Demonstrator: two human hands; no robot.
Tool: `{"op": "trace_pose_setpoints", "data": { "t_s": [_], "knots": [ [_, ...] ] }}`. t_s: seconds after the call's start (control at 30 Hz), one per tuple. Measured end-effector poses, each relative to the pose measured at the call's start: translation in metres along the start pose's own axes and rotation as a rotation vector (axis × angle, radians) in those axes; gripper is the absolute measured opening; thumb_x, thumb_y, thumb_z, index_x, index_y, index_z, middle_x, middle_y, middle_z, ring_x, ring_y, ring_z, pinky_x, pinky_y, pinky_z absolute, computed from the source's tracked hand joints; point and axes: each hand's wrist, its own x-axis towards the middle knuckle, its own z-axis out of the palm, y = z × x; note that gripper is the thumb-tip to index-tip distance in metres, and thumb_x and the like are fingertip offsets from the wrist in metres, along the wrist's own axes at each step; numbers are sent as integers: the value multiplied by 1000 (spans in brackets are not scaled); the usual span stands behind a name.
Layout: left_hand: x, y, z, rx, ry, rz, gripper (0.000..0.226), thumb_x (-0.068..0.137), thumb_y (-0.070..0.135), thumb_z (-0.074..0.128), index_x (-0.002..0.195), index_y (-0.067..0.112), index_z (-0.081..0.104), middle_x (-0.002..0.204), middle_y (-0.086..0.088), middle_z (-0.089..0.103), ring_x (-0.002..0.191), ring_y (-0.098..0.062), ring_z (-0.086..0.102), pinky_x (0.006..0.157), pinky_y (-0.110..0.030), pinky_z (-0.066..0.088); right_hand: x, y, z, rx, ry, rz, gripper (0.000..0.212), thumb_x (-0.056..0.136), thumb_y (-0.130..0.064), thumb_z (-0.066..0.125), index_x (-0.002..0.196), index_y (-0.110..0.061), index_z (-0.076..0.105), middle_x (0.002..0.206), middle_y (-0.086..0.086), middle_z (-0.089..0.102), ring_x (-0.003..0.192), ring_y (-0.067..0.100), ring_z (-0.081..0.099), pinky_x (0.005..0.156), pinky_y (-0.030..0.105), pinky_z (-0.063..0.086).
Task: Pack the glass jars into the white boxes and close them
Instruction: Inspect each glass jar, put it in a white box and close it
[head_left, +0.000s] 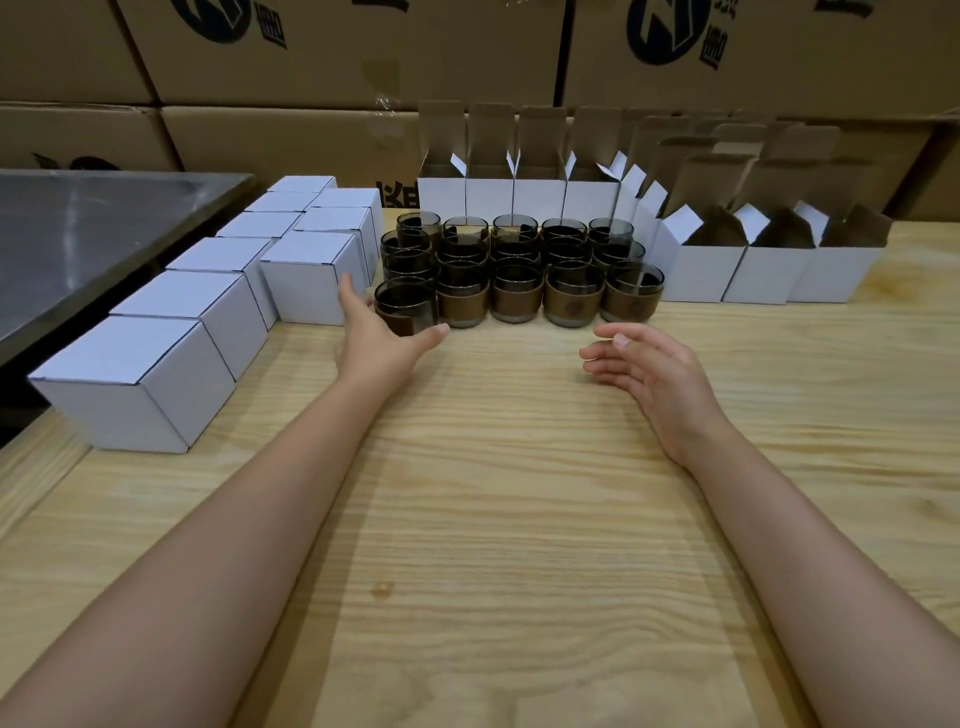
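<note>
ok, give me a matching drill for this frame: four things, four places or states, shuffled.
1 closed white boxes
2 open white boxes
3 left hand
4 right hand

a flaps up, behind and right of the jars
b over the table, holding nothing
c rows on the table's left
d spread at the front-left jar

Pairs: 1-c, 2-a, 3-d, 4-b
</note>
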Motion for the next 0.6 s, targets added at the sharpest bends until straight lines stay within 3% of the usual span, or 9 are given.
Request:
{"op": "trace_pose_setpoints", "data": {
  "t_s": [0.17,0.3,0.6],
  "knots": [
    [2,0,6,153,75,-15,103,73,43,80,151,20,16,148,-4,43,135,-28,41,110,-44,36,1,1,0,-7,1,1,19,97,-9,48,103,-9,65,93,11,70,90,24,66,86,33,53],
    [-12,2,8,244,72,50,78,72,45,78,134,15,41,135,-3,49,123,-25,50,102,-43,43,2,3,1,-40,11,0,18,97,-10,49,101,-12,66,91,9,71,90,23,66,87,34,54],
    [-51,17,35,413,20,96,82,62,67,73,128,25,48,123,1,52,120,-20,49,102,-39,32,-1,4,6,-171,3,-38,18,97,-8,51,98,-17,66,90,5,70,86,17,65,89,33,54]
  ]
}}
